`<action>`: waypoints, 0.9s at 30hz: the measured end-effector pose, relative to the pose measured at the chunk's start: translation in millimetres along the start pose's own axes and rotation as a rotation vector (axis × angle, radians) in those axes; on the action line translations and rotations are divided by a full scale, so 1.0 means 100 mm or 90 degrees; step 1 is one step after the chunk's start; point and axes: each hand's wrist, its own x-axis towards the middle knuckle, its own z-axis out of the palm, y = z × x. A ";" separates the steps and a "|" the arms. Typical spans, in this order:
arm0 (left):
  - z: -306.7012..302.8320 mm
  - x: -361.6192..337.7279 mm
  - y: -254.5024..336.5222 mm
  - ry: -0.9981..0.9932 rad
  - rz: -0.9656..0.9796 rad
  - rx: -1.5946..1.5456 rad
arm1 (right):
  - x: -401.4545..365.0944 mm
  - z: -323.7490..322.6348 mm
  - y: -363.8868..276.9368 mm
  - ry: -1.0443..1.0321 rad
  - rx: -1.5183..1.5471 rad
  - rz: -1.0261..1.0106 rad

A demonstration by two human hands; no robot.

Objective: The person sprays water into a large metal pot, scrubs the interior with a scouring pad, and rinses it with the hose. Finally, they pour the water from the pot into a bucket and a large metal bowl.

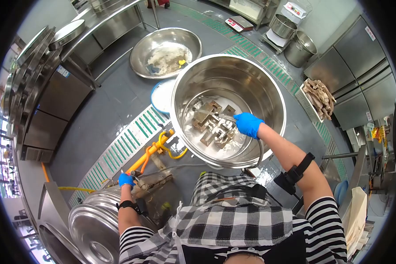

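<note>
My right hand (249, 125), in a blue glove, reaches into a big, deep steel pot (262, 83). Its fingers are closed round the end of a grey hose (226, 117), which loops back over the pot's near rim. Below it, brownish metal block-like pieces (209, 138) with gaps between them lie on the wet pot bottom. Low on the left, my left hand (126, 180), also blue-gloved, is closed at a tap (136, 174) beside the yellow pipe (141, 162). The exact hold of its fingers is too small to see.
A wide steel basin (138, 57) with whitish residue stands beyond the pot, near a blue-rimmed white tub (162, 94). Stacked steel lids (92, 224) sit by my left arm. A white crate (310, 108) of brown pieces stands right. Green-slotted drain covers (119, 154) cross the floor.
</note>
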 end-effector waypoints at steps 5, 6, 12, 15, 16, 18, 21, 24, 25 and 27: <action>0.19 0.23 -0.16 0.029 -0.032 0.013 | 0.01 0.00 0.00 -0.005 -0.024 -0.023; 0.21 0.25 -0.17 0.023 -0.038 0.001 | 0.03 0.00 0.00 -0.005 -0.024 -0.023; 0.27 0.29 -0.25 -0.006 -0.002 0.004 | 0.12 0.14 0.15 -0.009 -0.084 -0.113; 0.26 0.29 -0.23 0.001 -0.033 -0.018 | 0.08 0.10 0.09 -0.009 -0.042 -0.031; 0.38 0.40 -0.33 0.001 -0.032 -0.018 | 0.10 0.15 0.15 -0.019 -0.063 -0.071; 0.58 0.59 -0.51 0.052 -0.024 -0.021 | 0.09 0.17 0.18 -0.029 -0.083 -0.109; 0.55 0.57 -0.53 0.019 0.036 0.025 | 0.00 0.13 0.03 -0.028 -0.040 -0.047; 0.37 0.40 -0.34 0.023 -0.010 -0.001 | 0.00 0.31 0.11 -0.112 -0.121 -0.161; 0.34 0.38 -0.31 0.021 -0.008 0.000 | -0.03 0.37 0.14 -0.112 -0.120 -0.158; 0.28 0.32 -0.24 -0.014 -0.054 -0.086 | -0.11 0.48 0.20 -0.195 -0.124 -0.186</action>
